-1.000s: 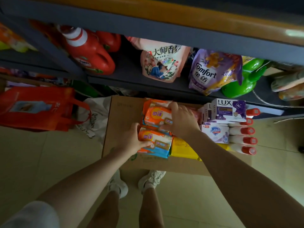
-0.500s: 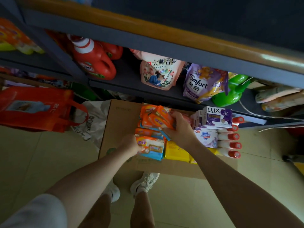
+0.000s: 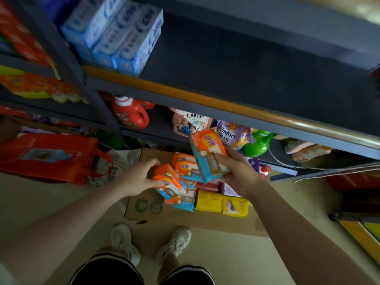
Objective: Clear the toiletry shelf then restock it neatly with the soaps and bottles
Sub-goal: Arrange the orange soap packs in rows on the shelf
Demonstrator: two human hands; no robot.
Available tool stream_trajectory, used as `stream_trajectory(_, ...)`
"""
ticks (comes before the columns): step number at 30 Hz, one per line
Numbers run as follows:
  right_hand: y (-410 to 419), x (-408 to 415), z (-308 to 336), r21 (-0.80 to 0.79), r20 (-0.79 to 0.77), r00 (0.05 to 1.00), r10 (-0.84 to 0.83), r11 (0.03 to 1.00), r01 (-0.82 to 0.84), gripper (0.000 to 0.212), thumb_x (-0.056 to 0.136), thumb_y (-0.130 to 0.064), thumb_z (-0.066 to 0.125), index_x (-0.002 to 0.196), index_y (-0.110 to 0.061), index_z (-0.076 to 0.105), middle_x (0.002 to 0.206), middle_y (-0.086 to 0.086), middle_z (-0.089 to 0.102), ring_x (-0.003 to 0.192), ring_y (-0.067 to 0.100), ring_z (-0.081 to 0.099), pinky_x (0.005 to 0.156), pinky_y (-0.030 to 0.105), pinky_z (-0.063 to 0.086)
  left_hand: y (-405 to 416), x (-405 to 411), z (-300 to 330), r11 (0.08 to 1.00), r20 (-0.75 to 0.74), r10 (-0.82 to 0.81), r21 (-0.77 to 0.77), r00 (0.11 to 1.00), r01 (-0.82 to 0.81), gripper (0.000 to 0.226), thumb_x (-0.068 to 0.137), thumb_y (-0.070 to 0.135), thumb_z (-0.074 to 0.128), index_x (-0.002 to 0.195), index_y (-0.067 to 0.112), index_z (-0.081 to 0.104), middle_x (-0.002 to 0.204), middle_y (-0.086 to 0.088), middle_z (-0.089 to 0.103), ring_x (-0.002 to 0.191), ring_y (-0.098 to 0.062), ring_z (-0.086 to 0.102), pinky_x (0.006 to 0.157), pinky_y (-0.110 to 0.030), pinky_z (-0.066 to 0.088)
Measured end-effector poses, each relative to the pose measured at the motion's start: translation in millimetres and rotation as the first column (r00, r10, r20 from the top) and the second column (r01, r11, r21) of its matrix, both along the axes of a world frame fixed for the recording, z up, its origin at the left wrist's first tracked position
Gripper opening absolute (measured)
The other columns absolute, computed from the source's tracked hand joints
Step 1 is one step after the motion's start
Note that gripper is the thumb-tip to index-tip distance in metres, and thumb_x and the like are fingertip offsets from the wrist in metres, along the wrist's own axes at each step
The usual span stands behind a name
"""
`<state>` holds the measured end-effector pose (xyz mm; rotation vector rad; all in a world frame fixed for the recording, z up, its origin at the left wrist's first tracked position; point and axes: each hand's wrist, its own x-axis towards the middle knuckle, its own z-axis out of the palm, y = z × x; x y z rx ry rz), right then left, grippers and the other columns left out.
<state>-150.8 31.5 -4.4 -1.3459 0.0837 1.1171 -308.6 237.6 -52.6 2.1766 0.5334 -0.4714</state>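
Note:
My right hand [image 3: 238, 173] grips an orange and blue soap pack [image 3: 207, 153], lifted above the pile and tilted. My left hand [image 3: 137, 177] holds two more of the same soap packs [image 3: 168, 182], raised just off the pile. Other orange soap packs [image 3: 185, 167], yellow soap packs [image 3: 222, 202] and red-capped white bottles [image 3: 265, 169] lie on a flattened cardboard sheet [image 3: 144, 208] on the floor. The dark toiletry shelf [image 3: 257, 64] above is bare on its right part.
Blue and white boxes [image 3: 115, 33] stand at the shelf's left end. The lower shelf holds a red detergent jug [image 3: 131, 116], refill pouches [image 3: 232, 136] and a green bottle [image 3: 257, 142]. A red bag [image 3: 47, 157] lies on the floor at left. My shoes [image 3: 176, 243] stand before the cardboard.
Both hands have lifted soap packs off the pile, the right one higher. The view has tilted upward, so the bare upper shelf and the blue boxes now show.

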Motion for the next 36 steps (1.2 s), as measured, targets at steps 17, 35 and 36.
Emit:
stream_trajectory(17,110.9,87.9,51.3,-0.033,0.896,0.429,-0.113,0.948,0.318,0.046,0.076,-0.013,0.075,0.118,-0.016,0.056,0.103,-0.007,0.059,0.093,0.009,0.06,0.077,0.02,0.052,84.3,102.4,109.1,0.938,0.638,0.34,-0.279,0.691,-0.204,0.041,0.067,0.043,0.067,0.103,0.035,0.05,0.102,0.016,0.06,0.091,0.004,0.059,0.083,-0.021,0.044)
stream_trajectory(35,204.5,268.0,4.4,-0.334,0.939,-0.009,0.343,0.92,0.208,0.052,0.073,-0.03,0.076,0.117,-0.022,0.049,0.115,0.008,0.06,0.108,0.027,0.056,0.091,0.041,0.047,106.3,214.2,75.3,0.89,0.675,0.106,0.263,0.73,-0.372,0.044,0.083,0.036,0.064,0.121,0.016,0.051,0.109,-0.002,0.059,0.099,-0.017,0.056,0.08,-0.029,0.043)
stream_trajectory(36,209.3,272.7,4.3,-0.327,0.942,-0.005,0.337,0.918,0.225,0.051,0.074,-0.028,0.076,0.118,-0.02,0.049,0.116,0.01,0.058,0.109,0.027,0.054,0.092,0.039,0.046,108.5,217.6,75.3,0.875,0.653,0.096,0.304,0.751,-0.376,0.045,0.082,0.038,0.064,0.119,0.016,0.051,0.111,-0.004,0.059,0.099,-0.017,0.055,0.08,-0.029,0.043)
